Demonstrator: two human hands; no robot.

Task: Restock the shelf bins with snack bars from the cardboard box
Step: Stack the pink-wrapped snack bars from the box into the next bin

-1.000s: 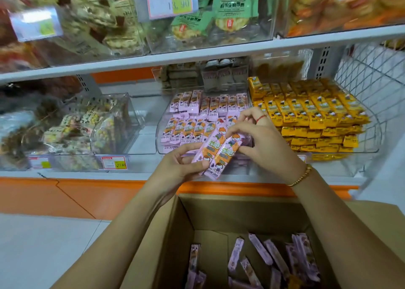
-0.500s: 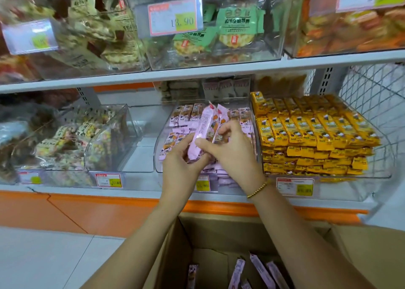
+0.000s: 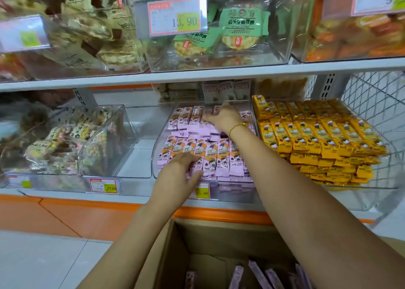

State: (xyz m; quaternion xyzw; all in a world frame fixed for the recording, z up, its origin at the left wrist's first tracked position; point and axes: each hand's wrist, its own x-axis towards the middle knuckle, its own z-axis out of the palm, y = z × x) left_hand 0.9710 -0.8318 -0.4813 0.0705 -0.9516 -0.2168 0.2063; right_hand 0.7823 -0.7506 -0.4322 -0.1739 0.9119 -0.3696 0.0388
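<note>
Our left hand (image 3: 179, 172) lies open, fingers flat and pressing down on the front row of pink snack bars (image 3: 210, 157) in the clear shelf bin (image 3: 156, 155). Our right hand (image 3: 223, 117), a gold bracelet (image 3: 237, 126) at its wrist, reaches to the back row of that bin. Its fingers are blurred over the wrappers, so we cannot tell whether they are pinching a bar or have let go. A second ago both hands held a small bundle of pink bars in the air just in front of the bin. Now no bundle shows between them, and the hands are spread apart, one at the bin's front and one at its back. We judge that the bundle has gone into the bin and is being tidied into rows. The bin looks nearly full. Below the bin, the open cardboard box (image 3: 175, 255) still holds more pink bars (image 3: 258, 275), so restocking is probably not finished. Stacked yellow bars (image 3: 317, 139) sit just right of the bin.
</note>
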